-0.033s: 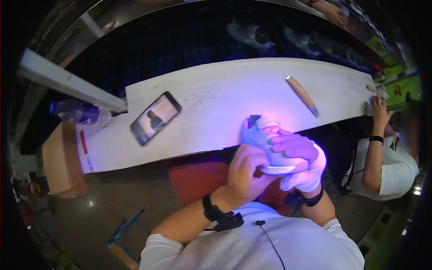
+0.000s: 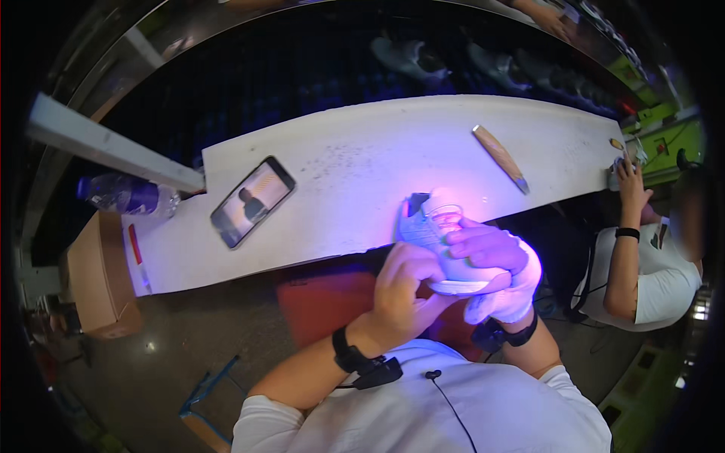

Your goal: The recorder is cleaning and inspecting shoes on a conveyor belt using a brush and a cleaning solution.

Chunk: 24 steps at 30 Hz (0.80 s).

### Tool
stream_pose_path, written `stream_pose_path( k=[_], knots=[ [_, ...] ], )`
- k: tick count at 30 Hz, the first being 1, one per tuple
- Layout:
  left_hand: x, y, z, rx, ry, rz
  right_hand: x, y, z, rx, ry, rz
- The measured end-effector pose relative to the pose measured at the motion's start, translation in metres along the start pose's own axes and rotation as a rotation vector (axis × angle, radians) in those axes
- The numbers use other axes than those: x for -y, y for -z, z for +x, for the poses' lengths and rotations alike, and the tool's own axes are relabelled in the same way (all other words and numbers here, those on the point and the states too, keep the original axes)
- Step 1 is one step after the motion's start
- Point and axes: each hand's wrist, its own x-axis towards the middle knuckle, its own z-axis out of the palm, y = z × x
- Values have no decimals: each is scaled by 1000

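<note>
A pale sneaker (image 2: 421, 229) is held at the near edge of the white table, tinted violet by a bright purple light. Its dark-lined heel opening points away from me and its sole edge faces me. My right hand (image 2: 495, 260), in a white glove with bare fingers showing, wraps over the shoe's upper from the right. On the left, my bare left hand (image 2: 406, 294) grips the toe end along the sole edge with bent fingers. The left fingertips are partly hidden, so I cannot see whether anything small is between them.
On the white table (image 2: 340, 204) lie a phone (image 2: 253, 202), a wooden-handled tool (image 2: 500, 158) and a red-handled, thin tool (image 2: 136, 245). At the left are a plastic bottle (image 2: 128, 195), a cardboard box (image 2: 102, 275) and a pale post (image 2: 113, 143). A co-worker (image 2: 642, 272) sits at the right.
The whole view has shifted a little, so the table and its things appear slightly further left. Both hands keep their hold on the sneaker.
</note>
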Motion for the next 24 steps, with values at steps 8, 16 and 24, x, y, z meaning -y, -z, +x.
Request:
stream_pose_path(
  k=[8,16,24],
  knots=[
    [2,-11,3,105,246,-10,2,7,-16,-149,-19,-43],
    [17,-35,43,442,-31,482,-48,48,-67,-581,-299,638],
    [27,-50,65,672,-9,531,-35,80,-72,-296,-261,-244]
  ],
)
